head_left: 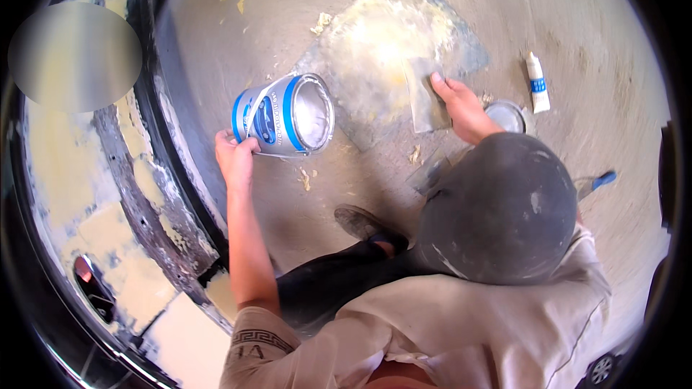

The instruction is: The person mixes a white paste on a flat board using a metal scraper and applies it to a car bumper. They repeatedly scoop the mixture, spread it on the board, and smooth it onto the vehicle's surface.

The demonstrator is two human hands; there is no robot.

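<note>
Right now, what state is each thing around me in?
Tin: tipped sideways, seemingly open, held by left hand
Flat spreader: held by right hand
Tube: lying on floor
Floor sheet: smeared pale yellow
Round metal piece: on floor, partly hidden
Body panel: patchy, pale yellow and dark

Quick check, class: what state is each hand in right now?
Left hand: closed, holding the tilted silver-and-blue can.
Right hand: closed, holding a flat, pale spreader.

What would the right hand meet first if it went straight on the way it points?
Likely the smeared board, reached first by the spreader the right hand holds; depth is unclear.
</note>
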